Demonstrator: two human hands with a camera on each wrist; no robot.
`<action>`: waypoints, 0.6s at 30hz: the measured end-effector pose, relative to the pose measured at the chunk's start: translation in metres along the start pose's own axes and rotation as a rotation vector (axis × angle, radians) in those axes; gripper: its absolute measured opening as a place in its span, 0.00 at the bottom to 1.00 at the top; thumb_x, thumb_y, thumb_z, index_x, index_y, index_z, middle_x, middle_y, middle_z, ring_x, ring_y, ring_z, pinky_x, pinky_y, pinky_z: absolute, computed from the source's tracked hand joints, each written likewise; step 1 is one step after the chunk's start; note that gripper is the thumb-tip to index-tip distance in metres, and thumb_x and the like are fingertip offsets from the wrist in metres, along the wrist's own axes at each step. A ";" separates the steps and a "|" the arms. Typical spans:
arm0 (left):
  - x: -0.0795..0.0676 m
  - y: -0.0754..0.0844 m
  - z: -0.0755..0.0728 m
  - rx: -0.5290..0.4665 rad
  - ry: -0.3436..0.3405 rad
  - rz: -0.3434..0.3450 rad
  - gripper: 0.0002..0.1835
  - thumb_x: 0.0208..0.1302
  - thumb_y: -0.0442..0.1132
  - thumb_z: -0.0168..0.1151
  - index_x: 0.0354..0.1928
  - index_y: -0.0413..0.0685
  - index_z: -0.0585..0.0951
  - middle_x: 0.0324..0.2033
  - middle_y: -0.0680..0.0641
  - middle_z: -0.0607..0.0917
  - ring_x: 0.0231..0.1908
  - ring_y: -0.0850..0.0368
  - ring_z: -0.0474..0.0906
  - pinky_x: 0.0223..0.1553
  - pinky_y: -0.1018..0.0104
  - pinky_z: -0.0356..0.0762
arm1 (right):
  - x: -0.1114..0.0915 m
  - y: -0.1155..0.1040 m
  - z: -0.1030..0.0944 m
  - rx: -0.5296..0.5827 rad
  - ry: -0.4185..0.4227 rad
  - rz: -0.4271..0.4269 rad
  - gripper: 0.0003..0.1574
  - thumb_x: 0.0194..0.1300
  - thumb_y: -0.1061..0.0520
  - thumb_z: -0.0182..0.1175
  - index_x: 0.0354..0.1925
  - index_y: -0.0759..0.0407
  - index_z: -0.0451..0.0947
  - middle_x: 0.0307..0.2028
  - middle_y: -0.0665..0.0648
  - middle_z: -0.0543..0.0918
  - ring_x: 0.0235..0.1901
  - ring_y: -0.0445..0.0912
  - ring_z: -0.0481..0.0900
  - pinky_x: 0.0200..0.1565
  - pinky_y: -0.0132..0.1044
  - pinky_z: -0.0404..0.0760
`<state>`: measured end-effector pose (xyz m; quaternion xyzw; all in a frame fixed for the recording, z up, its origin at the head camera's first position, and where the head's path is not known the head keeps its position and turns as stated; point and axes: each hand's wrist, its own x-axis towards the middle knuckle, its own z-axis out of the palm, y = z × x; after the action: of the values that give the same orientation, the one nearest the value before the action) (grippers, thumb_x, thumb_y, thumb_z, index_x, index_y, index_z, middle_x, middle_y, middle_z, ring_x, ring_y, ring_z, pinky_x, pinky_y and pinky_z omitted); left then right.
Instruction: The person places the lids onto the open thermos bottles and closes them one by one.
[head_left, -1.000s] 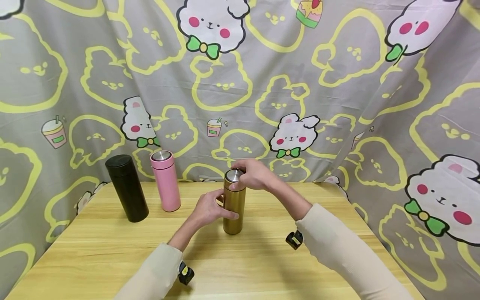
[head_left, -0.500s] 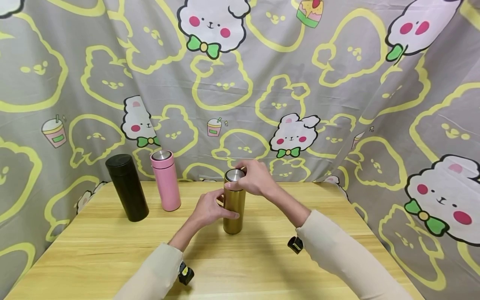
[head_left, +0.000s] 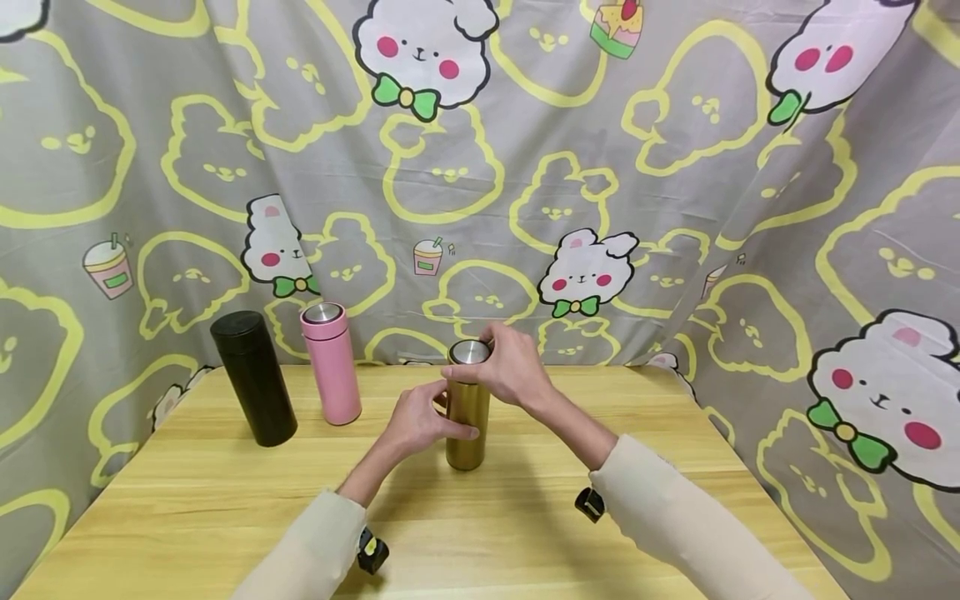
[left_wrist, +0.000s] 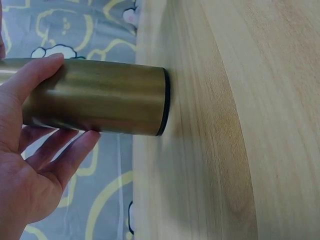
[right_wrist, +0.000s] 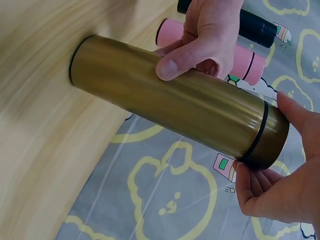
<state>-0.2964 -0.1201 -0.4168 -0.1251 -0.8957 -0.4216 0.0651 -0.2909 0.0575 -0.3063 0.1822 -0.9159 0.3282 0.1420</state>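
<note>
A gold thermos bottle (head_left: 468,417) stands upright on the wooden table, its silver-topped lid (head_left: 470,352) in place. My left hand (head_left: 417,419) grips the bottle's body from the left, the thumb across its front. In the left wrist view the fingers curl round the gold body (left_wrist: 100,97) above its dark base ring. At the top, my right hand (head_left: 513,367) pinches the lid between thumb and fingers. The right wrist view shows a dark ring (right_wrist: 260,129) between lid and body, with the right fingertips around the lid's side.
To the left stand a pink thermos bottle (head_left: 332,367) with a silver-topped lid and a black thermos bottle (head_left: 257,379). The wooden table (head_left: 465,542) reaches back to a grey patterned curtain (head_left: 480,192) that hangs behind and at both sides.
My right hand has turned around the lid, its thumb moving left across the front and its wrist lowering slightly. My left hand and the bottle have stayed in place.
</note>
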 end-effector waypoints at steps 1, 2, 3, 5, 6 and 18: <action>0.000 0.000 0.000 0.000 -0.002 -0.002 0.37 0.36 0.59 0.85 0.52 0.59 0.83 0.39 0.56 0.87 0.46 0.49 0.84 0.42 0.58 0.81 | 0.000 0.000 0.000 -0.002 -0.007 0.002 0.37 0.46 0.33 0.78 0.39 0.58 0.77 0.31 0.52 0.80 0.31 0.47 0.76 0.31 0.35 0.73; 0.000 0.000 -0.001 -0.001 -0.006 -0.004 0.37 0.36 0.59 0.85 0.52 0.60 0.83 0.39 0.56 0.87 0.46 0.49 0.84 0.42 0.58 0.81 | 0.001 -0.001 -0.001 -0.003 -0.018 0.006 0.37 0.47 0.33 0.78 0.38 0.58 0.76 0.31 0.53 0.79 0.31 0.47 0.76 0.31 0.35 0.73; 0.000 0.000 -0.001 0.002 -0.010 -0.006 0.38 0.36 0.59 0.85 0.53 0.60 0.83 0.39 0.56 0.87 0.47 0.49 0.83 0.42 0.58 0.81 | 0.001 -0.001 -0.001 -0.005 -0.033 0.012 0.37 0.47 0.34 0.78 0.39 0.58 0.76 0.31 0.53 0.79 0.31 0.47 0.76 0.31 0.35 0.73; 0.000 0.000 -0.001 0.005 -0.020 -0.014 0.39 0.36 0.59 0.85 0.56 0.61 0.82 0.40 0.56 0.87 0.47 0.49 0.83 0.42 0.58 0.81 | 0.002 -0.002 -0.003 -0.010 -0.077 0.027 0.37 0.48 0.34 0.78 0.41 0.59 0.75 0.32 0.54 0.79 0.31 0.47 0.76 0.32 0.36 0.74; 0.000 0.000 -0.001 0.006 -0.025 -0.017 0.40 0.36 0.59 0.85 0.57 0.61 0.82 0.41 0.56 0.87 0.47 0.49 0.83 0.42 0.58 0.81 | 0.003 -0.003 -0.004 -0.016 -0.101 0.035 0.39 0.49 0.35 0.78 0.44 0.60 0.76 0.33 0.55 0.80 0.33 0.48 0.77 0.33 0.37 0.75; 0.003 -0.002 -0.003 0.000 -0.045 -0.021 0.39 0.36 0.58 0.85 0.55 0.60 0.83 0.41 0.54 0.87 0.46 0.51 0.83 0.43 0.57 0.81 | 0.020 -0.014 -0.024 0.080 -0.369 0.066 0.52 0.53 0.50 0.78 0.72 0.56 0.68 0.68 0.63 0.75 0.62 0.56 0.77 0.61 0.50 0.77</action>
<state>-0.2995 -0.1228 -0.4156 -0.1249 -0.8983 -0.4192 0.0406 -0.2996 0.0586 -0.2731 0.2146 -0.9182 0.3298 -0.0466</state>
